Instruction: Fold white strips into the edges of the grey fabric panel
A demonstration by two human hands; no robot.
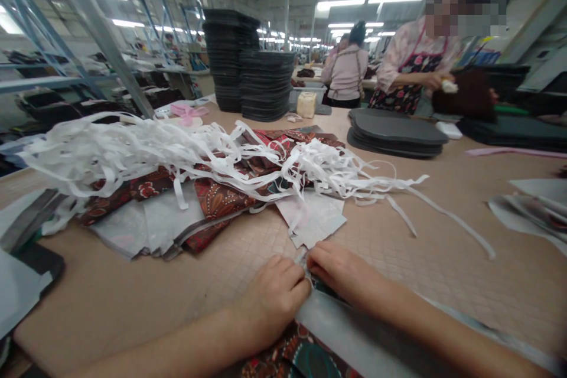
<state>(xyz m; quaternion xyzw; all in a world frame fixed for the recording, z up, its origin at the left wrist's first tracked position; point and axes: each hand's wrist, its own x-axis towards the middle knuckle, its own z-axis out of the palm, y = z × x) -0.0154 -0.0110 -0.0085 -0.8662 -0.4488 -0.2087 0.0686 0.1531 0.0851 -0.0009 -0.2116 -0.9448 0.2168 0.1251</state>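
Note:
At the near edge of the table lies a paisley-patterned fabric piece [310, 348] with a pale grey strip or backing along it. My left hand [280, 290] is closed on its far end, fingers curled and thumb pressed in. Close beside it, my right hand [333, 266] pinches the same end; the fingertips of both hands almost meet. Just beyond them rests a pale grey cut piece [312, 215]. A tangle of white strips [133, 144] is heaped over more patterned fabric [221, 198] farther back.
Tall stacks of dark panels [266, 82] stand at the back, near a yellowish block [306, 104]. A lower stack of dark grey panels [396, 130] is right of them. A co-worker [411, 65] across the table holds a dark brown panel [465, 94]. Pale pieces [531, 207] lie at the right.

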